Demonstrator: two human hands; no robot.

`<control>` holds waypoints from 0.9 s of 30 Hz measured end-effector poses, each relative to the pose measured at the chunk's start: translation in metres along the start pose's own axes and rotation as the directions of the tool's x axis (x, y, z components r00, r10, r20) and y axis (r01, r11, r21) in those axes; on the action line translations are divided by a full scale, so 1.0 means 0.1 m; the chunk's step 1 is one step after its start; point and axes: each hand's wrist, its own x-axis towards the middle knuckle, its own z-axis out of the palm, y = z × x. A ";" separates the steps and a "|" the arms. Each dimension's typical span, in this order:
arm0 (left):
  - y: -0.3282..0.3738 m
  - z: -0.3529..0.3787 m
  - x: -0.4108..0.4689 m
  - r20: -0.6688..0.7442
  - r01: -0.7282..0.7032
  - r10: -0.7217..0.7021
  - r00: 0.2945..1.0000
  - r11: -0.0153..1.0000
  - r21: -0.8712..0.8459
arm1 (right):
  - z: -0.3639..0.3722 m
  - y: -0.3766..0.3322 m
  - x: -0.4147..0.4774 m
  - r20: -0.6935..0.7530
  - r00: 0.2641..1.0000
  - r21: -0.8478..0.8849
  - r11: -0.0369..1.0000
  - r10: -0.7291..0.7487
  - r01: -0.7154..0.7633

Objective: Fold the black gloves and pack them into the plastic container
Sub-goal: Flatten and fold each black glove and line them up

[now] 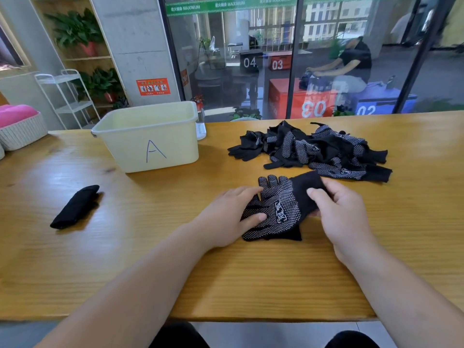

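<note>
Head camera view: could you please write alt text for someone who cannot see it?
The left hand presses a dotted black glove on the wooden table while the right hand pinches its cuff. Beyond lie a glove pile and a cream container marked A; a folded glove lies left.

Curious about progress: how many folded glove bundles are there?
1: the folded bundle lies on the table, front-left of the tub; more may hide inside the tub.

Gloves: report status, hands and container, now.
Left hand presses glove flat, right hand pinches its cuff. One folded bundle on table, outside container. Loose pile behind. Nothing in the way.
</note>
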 end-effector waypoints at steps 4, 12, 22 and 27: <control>-0.10 0.03 -0.04 -0.021 -0.045 0.046 0.999 0.999 0.024 | -0.06 0.03 0.07 -0.112 0.990 0.067 0.995 0.080 -0.072; -0.35 -0.02 -0.21 -0.054 -0.045 0.051 0.997 0.994 0.099 | -0.22 -0.18 0.13 -0.126 0.992 -0.016 1.000 0.003 -0.005; -0.36 -0.03 -0.24 -0.185 0.028 -0.034 0.982 0.999 -0.036 | 0.01 -1.08 0.68 0.434 0.889 -0.338 0.888 -0.148 0.313; -0.39 -0.07 -0.29 -0.207 0.063 -0.080 0.975 0.994 -0.087 | 0.21 -1.13 0.97 0.439 0.760 -0.553 0.523 -0.479 0.649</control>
